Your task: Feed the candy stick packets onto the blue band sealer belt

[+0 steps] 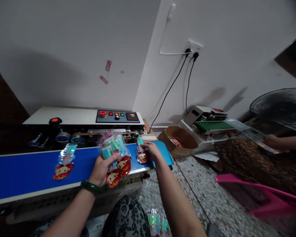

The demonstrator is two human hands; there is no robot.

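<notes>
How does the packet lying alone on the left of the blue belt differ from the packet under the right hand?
The left packet lies free, untouched; the right packet is pressed by the right hand. The left one sits mid-belt; the right one sits at the belt's right end. Both are clear packets with a cartoon face, lying flat.
</notes>
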